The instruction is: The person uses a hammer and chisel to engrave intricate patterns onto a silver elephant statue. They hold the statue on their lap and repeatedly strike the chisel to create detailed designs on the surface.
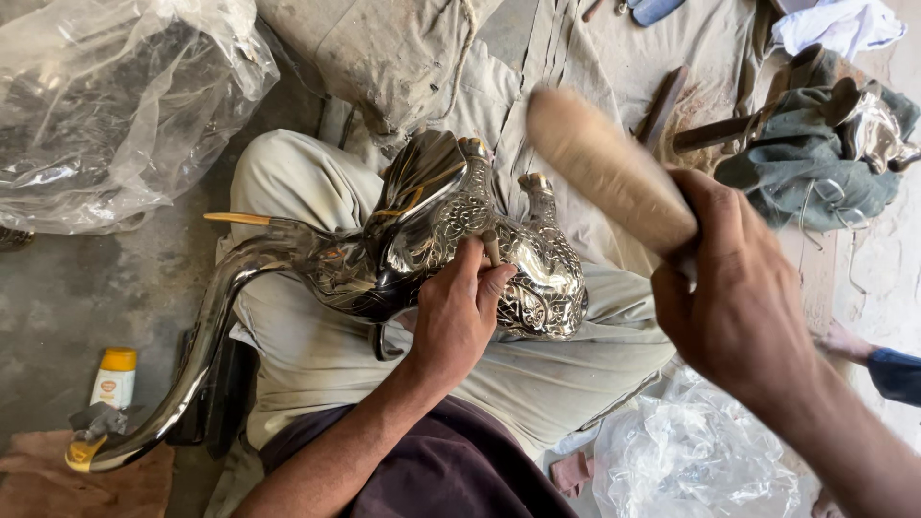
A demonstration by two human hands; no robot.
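Note:
A shiny engraved metal bird figure (537, 278) with a long curved neck (206, 336) lies across my lap. My left hand (456, 317) rests on its body, pinching a small punch-like tool (490, 247) against the engraved surface. My right hand (739, 297) is raised to the right, gripping a wooden mallet handle (604, 168) that looks blurred with motion and points up and left above the figure.
Crumpled clear plastic (115, 105) lies at the upper left, more plastic (691, 460) at the lower right. A small yellow-capped bottle (113, 376) stands on the floor at left. Metal tools (662, 101) and a grey cloth holding another shiny piece (868, 129) lie at upper right.

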